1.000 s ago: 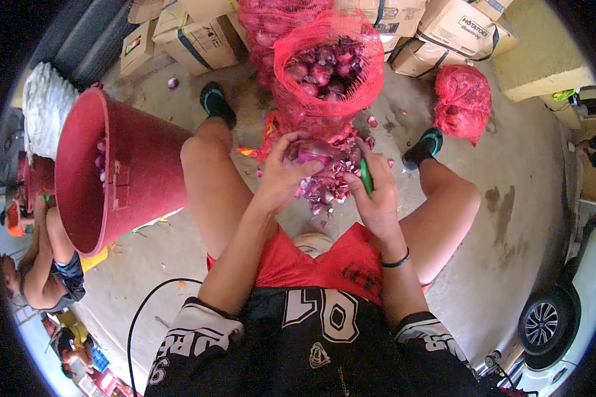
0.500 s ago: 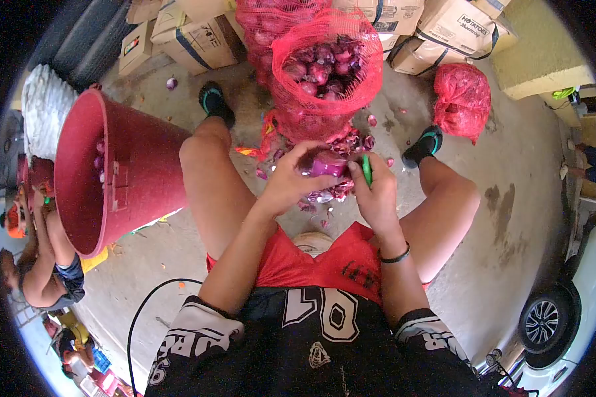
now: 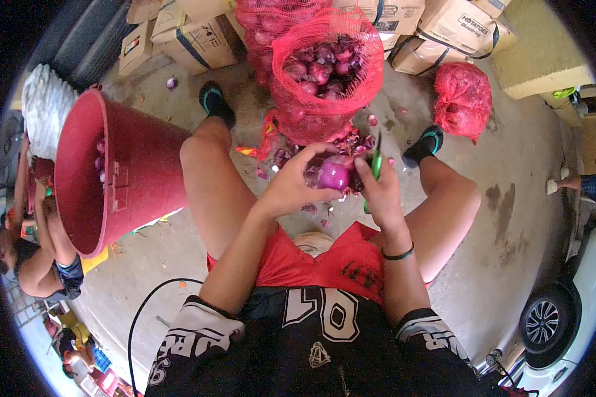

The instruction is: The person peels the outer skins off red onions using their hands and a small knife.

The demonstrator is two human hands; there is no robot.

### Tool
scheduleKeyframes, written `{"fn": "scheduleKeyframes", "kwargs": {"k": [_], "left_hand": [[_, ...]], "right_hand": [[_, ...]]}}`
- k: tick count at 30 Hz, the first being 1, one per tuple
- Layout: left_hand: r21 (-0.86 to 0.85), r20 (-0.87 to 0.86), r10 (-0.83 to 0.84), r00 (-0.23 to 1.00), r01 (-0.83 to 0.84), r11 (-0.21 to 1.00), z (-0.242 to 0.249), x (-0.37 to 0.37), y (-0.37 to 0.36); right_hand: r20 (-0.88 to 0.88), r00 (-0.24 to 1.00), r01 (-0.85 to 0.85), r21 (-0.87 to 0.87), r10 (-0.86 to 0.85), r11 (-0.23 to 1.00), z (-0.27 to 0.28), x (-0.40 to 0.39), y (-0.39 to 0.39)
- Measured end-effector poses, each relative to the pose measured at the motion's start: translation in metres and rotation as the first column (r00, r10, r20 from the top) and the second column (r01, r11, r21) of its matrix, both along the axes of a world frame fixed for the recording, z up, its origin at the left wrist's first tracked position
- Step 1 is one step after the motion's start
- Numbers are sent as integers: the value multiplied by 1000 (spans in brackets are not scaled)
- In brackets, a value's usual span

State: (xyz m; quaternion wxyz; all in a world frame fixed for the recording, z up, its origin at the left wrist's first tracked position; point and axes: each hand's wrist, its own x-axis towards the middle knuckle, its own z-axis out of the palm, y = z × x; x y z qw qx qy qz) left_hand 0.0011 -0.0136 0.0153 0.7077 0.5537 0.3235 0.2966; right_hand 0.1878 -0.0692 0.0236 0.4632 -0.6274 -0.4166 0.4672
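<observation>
My left hand [image 3: 294,184] is closed round a red onion [image 3: 333,175], whose smooth purple side faces me. Close to its right, my right hand [image 3: 381,192] grips a green-handled knife [image 3: 377,164] with the dark blade pointing up and away. The thumb of that hand is near the onion; whether it touches cannot be made out. Below both hands, onion skins [image 3: 354,142] lie scattered on the floor. Just beyond them stands an open red mesh sack [image 3: 324,119] full of unpeeled red onions [image 3: 324,69].
A large red tub [image 3: 146,165] with some onions inside lies tilted at my left. Cardboard boxes [image 3: 195,43] line the back, and a tied red mesh bag [image 3: 462,99] sits at the right. Another person [image 3: 43,258] sits beyond the tub. A parked car [image 3: 576,317] is at lower right.
The onion has turned, showing more of its shiny purple side. My right hand has shifted slightly, and the knife blade now points upward. A person's feet have appeared at the far right.
</observation>
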Motion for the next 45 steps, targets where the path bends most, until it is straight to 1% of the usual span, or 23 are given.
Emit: {"fn": "scheduleKeyframes", "kwargs": {"k": [2,3,5,8,9,11,12,14,15,17,18,21,24,26,30,32,33,36,38,39,41,42,45], "left_hand": [[85,31,4,999,-7,996,0,2,-1],[127,48,4,999,-10,992,1,3,-2],[93,59,26,998,-31,995,8,1,-3],[97,111,44,993,-55,994,5,2,-3],[107,134,47,990,-62,992,1,3,-3],[0,171,117,978,-118,993,-3,4,1],[-54,187,151,971,-144,988,-6,4,2],[-250,-16,31,999,-34,968,-16,-3,5],[-351,-107,-46,993,5,936,-16,-5,7],[-359,-36,-32,999,17,933,-14,-1,4],[-363,-1,-26,1000,24,931,-12,0,2],[-158,-41,11,999,-17,987,-9,2,-2],[28,-93,-95,991,98,995,-8,-4,-1],[-13,-35,-105,994,105,994,-5,-4,-1],[-194,3,-61,998,60,979,-5,-1,-1],[-126,-56,-37,998,30,992,-6,0,-1],[-89,-83,-24,996,16,996,-6,0,-1],[101,-40,-79,996,83,991,-4,-1,0],[106,21,-73,997,70,992,-6,-3,-1],[108,53,-72,996,66,992,-7,-4,-1],[-89,179,36,983,-20,996,-14,-5,-1],[-191,232,98,968,-54,980,-16,-5,-1],[-461,382,279,881,-81,884,-12,-7,7]], "right_hand": [[-238,967,88,-41,-95,995,-7,1,1],[-247,965,82,-40,-89,996,-4,1,2],[-266,961,69,-38,-76,997,7,1,3],[-217,973,-102,-130,71,986,17,10,1],[-214,976,-70,-113,45,991,16,9,1],[-208,978,-8,-77,-8,997,10,5,1],[-161,987,7,17,-4,1000,9,2,2],[-64,998,22,205,-9,979,7,-4,4],[-28,1000,13,198,-8,980,9,-4,4],[46,999,-2,181,-7,983,13,-4,3],[-8,1000,15,130,-14,991,12,-3,3],[-162,984,76,1,-75,997,10,1,2],[-296,941,159,-49,-167,986,10,2,4],[-365,909,195,-56,-202,979,13,1,5],[-314,942,116,-40,-123,992,14,3,5],[-258,962,73,-69,-88,995,12,4,3],[-290,949,113,-59,-126,992,11,4,2],[-385,895,238,-12,-224,971,12,11,5],[-448,852,327,50,-271,944,17,21,9],[-339,899,302,26,-275,953,16,27,9],[-109,959,259,-30,-261,965,13,36,8],[241,955,159,79,-173,984,10,36,8],[455,885,-21,255,-100,967,-14,24,4]]}}
